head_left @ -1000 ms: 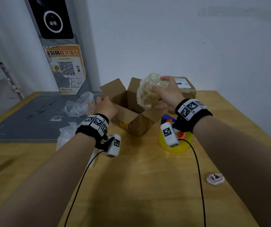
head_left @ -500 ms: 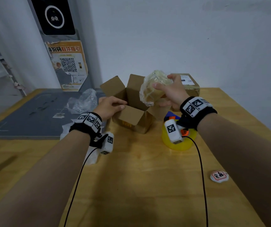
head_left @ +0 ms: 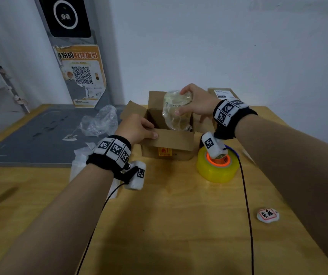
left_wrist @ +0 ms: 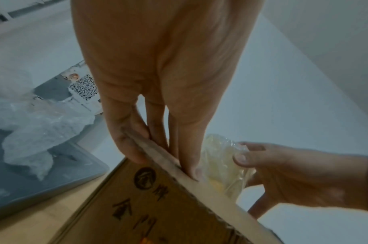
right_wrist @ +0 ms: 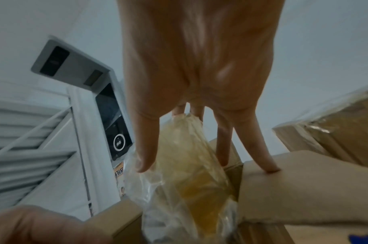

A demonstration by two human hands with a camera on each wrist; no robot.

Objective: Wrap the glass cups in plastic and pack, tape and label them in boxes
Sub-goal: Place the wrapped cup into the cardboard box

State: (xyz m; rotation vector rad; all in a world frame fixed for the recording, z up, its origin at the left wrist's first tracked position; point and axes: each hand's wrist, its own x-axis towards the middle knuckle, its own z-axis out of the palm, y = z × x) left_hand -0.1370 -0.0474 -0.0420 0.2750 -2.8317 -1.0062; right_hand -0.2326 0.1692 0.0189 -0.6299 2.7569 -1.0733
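An open brown cardboard box (head_left: 167, 141) stands at the middle of the wooden table. My right hand (head_left: 185, 102) grips a glass cup wrapped in clear plastic (head_left: 176, 114) from above, thumb on its near side. The cup is upright with its lower part inside the box opening. In the right wrist view the wrapped cup (right_wrist: 189, 165) hangs under my fingers (right_wrist: 145, 148), and my little finger touches a box flap (right_wrist: 304, 189). My left hand (head_left: 151, 130) pinches the box's near flap; the left wrist view shows the fingers (left_wrist: 124, 142) curled over that flap's edge (left_wrist: 179, 170).
A yellow tape roll (head_left: 216, 167) sits just right of the box, under my right wrist. Crumpled plastic (head_left: 99, 122) lies on a grey mat (head_left: 30, 139) to the left. A taped, labelled box (head_left: 221, 94) stands behind. A small white round label (head_left: 267, 215) lies near the right.
My right hand has brought the wrapped cup down from above the box into its opening. My left hand has moved from the box's left side onto the near flap and gripped it.
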